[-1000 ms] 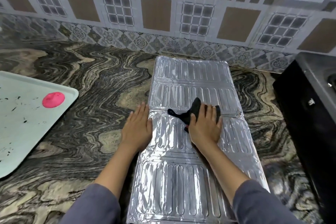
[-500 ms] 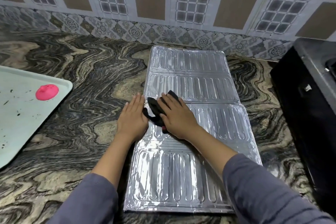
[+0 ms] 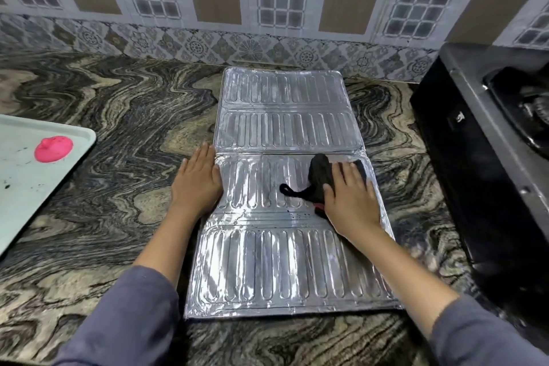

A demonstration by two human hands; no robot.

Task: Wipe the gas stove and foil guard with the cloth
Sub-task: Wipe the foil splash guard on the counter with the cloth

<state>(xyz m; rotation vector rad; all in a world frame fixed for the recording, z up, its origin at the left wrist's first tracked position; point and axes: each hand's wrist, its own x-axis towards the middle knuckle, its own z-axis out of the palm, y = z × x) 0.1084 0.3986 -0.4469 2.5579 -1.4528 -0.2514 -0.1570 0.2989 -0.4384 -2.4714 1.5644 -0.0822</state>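
- Two hands are working flat and well apart: the left hand (image 3: 197,184) is lying with straight fingers on the left edge of the foil guard (image 3: 282,261), seemingly pinning it to the countertop (image 3: 118,128).
- Spread flat mid-counter, the guard is getting its wipe now. How much of it is already clean, I cannot tell.
- Near the guard's right edge, the black cloth (image 3: 319,178) is sitting under the right hand (image 3: 350,202), whose straight fingers are pressing it down rather than curling round it.
- Farthest right, the gas stove (image 3: 481,134) is standing apart from both hands; its wiping is probably still waiting.
- Compared with half a second ago, the cloth and right hand are now across the panel from where they were, just beside the left hand, which is staying put.
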